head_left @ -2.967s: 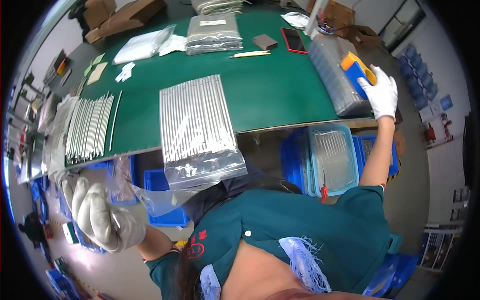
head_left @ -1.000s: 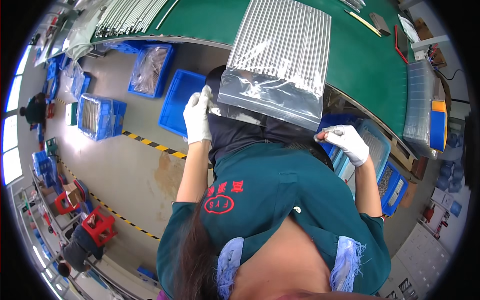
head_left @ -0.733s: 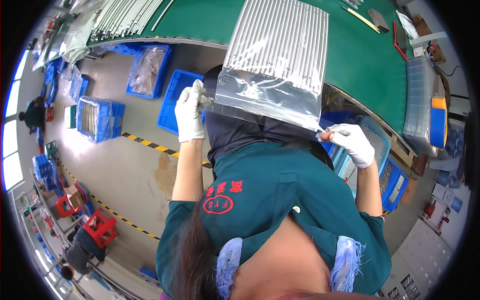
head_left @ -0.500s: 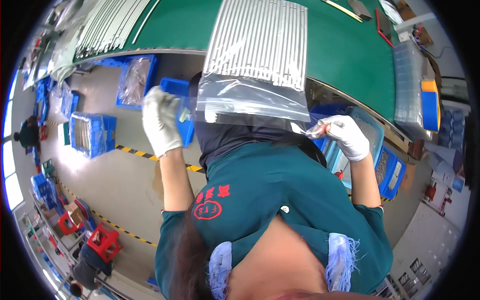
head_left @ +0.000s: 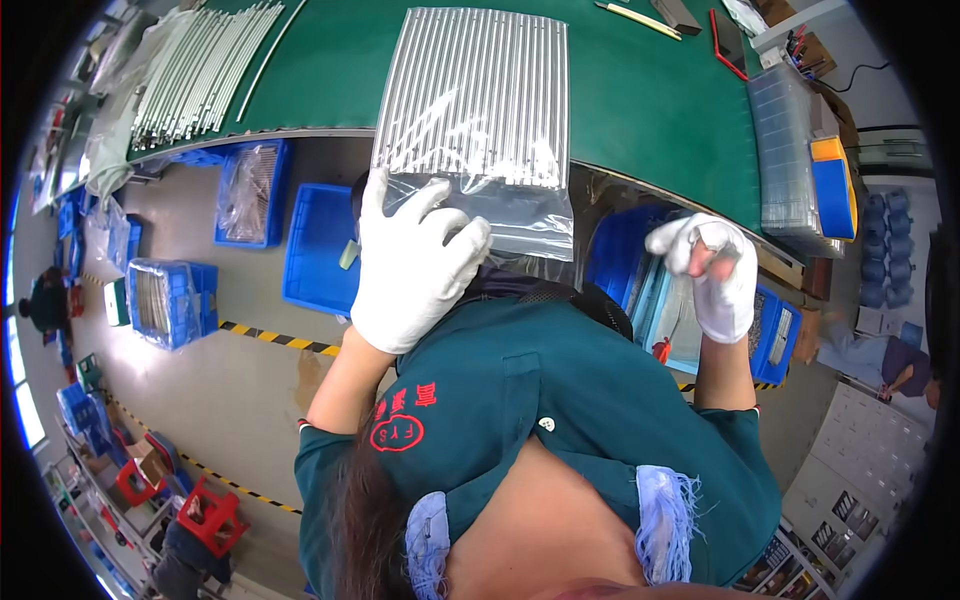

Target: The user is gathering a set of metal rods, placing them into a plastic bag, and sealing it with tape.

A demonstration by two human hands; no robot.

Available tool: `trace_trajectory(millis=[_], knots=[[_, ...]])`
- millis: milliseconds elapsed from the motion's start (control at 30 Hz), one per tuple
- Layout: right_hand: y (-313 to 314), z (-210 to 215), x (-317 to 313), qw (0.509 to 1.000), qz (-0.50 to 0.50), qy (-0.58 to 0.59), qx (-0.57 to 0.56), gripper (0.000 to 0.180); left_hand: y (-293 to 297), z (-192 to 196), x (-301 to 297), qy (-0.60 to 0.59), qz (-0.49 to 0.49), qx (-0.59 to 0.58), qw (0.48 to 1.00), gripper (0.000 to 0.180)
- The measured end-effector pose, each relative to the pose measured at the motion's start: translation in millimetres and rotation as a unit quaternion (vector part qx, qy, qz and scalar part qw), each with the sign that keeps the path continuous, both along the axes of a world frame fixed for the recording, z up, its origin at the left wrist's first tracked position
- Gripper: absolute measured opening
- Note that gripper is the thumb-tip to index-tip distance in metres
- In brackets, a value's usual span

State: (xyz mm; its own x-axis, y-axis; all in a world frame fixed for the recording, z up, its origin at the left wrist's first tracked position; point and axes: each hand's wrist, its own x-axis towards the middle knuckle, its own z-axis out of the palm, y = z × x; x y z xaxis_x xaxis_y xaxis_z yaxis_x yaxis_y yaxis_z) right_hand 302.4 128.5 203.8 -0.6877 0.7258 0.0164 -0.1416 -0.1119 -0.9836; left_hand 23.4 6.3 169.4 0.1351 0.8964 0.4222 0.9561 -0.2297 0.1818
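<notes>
A clear plastic bag (head_left: 535, 228) holding a flat row of several slim silvery metal tubes (head_left: 475, 90) lies over the near edge of the green table, its unfilled lower end overhanging. My left hand (head_left: 415, 265), in a white glove, is spread across the bag's lower left part, index finger pointing up along its left edge. It grips nothing that I can see. Off to the right, apart from the bag, my right hand (head_left: 708, 270) is raised with fingers curled in. Bare fingertips poke out of its white glove, and nothing shows between them.
More metal tubes (head_left: 205, 75) lie at the table's (head_left: 660, 120) left, with a single tube (head_left: 270, 60) beside them. A yellow pencil-like stick (head_left: 640, 20) and stacked clear trays (head_left: 790, 150) are at the right. Blue bins (head_left: 310, 250) stand below; a person (head_left: 905, 365) is far right.
My left hand has moved right and up onto the bag from beside it. The right hand has let go of the bag's lower right corner. The bag now sits further left in view.
</notes>
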Motion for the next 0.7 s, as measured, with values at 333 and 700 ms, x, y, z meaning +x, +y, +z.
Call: trace_trajectory(millis=[333,700], knots=[[-17,-4,-81,0.691,0.107,-0.306,0.647,0.039,-7,1,-12,-0.011,0.067,0.027,0.997,0.029],[15,-18,-54,0.862,-0.04,-0.318,0.392,0.021,-11,0,-87,-0.057,0.097,0.012,0.994,0.016]])
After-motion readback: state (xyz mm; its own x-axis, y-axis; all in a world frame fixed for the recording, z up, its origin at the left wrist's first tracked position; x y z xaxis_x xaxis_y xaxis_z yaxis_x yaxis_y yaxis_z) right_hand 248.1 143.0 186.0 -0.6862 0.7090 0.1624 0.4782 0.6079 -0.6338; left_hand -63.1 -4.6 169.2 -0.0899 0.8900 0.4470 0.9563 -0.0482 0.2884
